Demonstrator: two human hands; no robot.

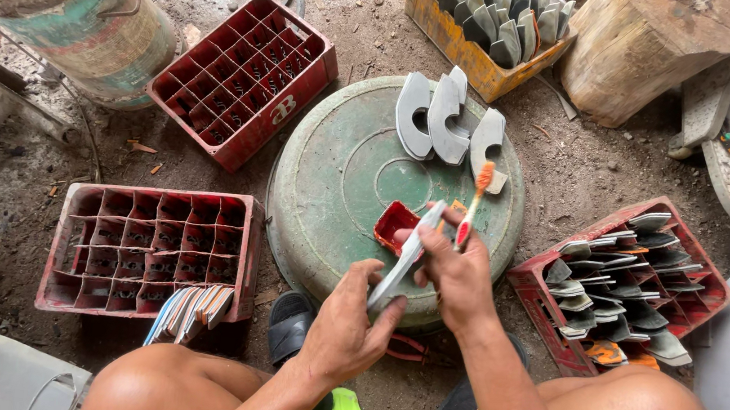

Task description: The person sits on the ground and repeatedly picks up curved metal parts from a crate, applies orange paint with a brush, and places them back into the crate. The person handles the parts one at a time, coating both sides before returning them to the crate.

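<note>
My left hand [351, 319] grips the lower end of a flat grey metal blade piece [409, 253], held edge-up over the round green upturned basin [332, 174]. My right hand [456, 269] steadies the blade's upper part and holds an orange-and-red toothbrush [474, 203] with its bristles up. A small red tray [393, 223] sits on the basin just behind the blade. Three curved grey metal blades [446, 119] lie on the basin's far side.
An empty red crate [243, 75] stands at the back left; another red crate [148, 250] at the left holds a few blades in its near corner. More blades fill the red crate [627, 287] at the right and the yellow crate [488, 24] behind. Beside that is a wooden stump [644, 44].
</note>
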